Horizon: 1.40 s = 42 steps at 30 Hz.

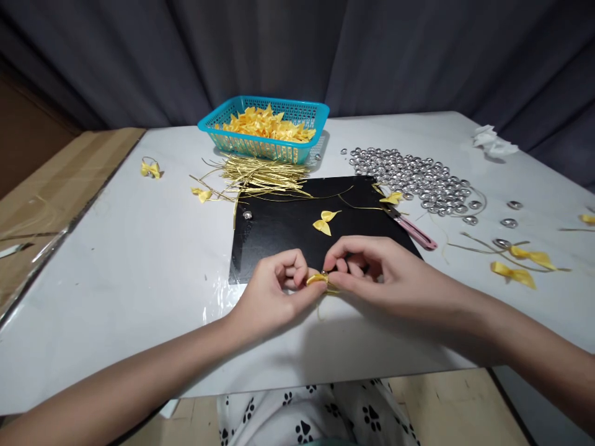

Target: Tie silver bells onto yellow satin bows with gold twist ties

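One teal basket (274, 148) heaped with yellow bows (264, 124), one held bow (317, 279) at the table's front

The basket stands upright at the back of the white table (153, 260), near the grey curtain (260, 49), its bows mounded inside the openwork walls. Just before it lies a bundle of gold strands (264, 176), some ends overlapping the black mat (274, 238). Silver beads (409, 176) spread directly on the tabletop to the right.

The left hand (274, 288) has thumb and fingers closed on the held bow's left part, over the mat's near edge. The right hand (372, 269) pinches its right side; the fingers partly hide the contact.

A two-winged yellow piece (325, 223) lies on the mat between the hands and the strands. A pink-handled cutter (413, 230) crosses the mat's right edge, between the right hand and the beads. Farther right, two loose bows (514, 274) lie near more gold strands; crumpled white tissue (493, 142) sits at the back. Cardboard (69, 155) borders the left side.
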Motion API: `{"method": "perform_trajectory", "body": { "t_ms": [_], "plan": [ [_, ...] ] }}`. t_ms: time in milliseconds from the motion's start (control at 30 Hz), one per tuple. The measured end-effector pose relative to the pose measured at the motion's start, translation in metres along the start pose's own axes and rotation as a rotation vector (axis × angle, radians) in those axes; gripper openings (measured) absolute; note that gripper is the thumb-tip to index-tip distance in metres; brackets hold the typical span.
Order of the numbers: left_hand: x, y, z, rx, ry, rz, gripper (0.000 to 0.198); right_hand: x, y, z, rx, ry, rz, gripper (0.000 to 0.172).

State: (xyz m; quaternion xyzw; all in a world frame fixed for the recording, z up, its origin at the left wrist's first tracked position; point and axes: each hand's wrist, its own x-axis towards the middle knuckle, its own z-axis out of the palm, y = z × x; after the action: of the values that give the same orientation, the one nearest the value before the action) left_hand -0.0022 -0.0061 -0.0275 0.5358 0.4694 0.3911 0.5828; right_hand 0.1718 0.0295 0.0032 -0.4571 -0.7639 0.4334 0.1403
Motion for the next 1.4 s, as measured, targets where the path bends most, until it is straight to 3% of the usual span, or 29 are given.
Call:
{"method": "perform_trajectory", "body": {
  "t_ms": [67,200,267,400,567,867,1400],
  "plan": [
    [0.001,0.001,-0.001,-0.055,-0.001,-0.01,0.037,-0.004,0.0,0.003,-0.044,0.042,-0.035,0.015],
    [0.005,0.001,-0.003,-0.239,0.031,-0.06,0.039,-0.019,0.008,0.021,-0.261,0.351,-0.316,0.014],
    [0.005,0.0,-0.004,-0.296,0.045,-0.066,0.04,-0.025,0.014,0.033,-0.406,0.312,-0.431,0.014],
    [0.005,-0.002,-0.005,-0.306,0.032,-0.065,0.041,-0.03,0.019,0.048,-0.516,0.396,-0.431,0.02],
    [0.004,-0.002,-0.004,-0.31,0.034,-0.056,0.042,-0.027,0.015,0.05,-0.586,0.427,-0.478,0.031],
    [0.004,-0.003,-0.005,-0.314,0.018,-0.057,0.041,-0.025,0.021,0.054,-0.663,0.458,-0.603,0.025],
    [0.002,0.002,-0.002,-0.248,0.022,-0.072,0.043,-0.023,0.013,0.05,-0.808,0.492,-0.516,0.028]
  ]
}}
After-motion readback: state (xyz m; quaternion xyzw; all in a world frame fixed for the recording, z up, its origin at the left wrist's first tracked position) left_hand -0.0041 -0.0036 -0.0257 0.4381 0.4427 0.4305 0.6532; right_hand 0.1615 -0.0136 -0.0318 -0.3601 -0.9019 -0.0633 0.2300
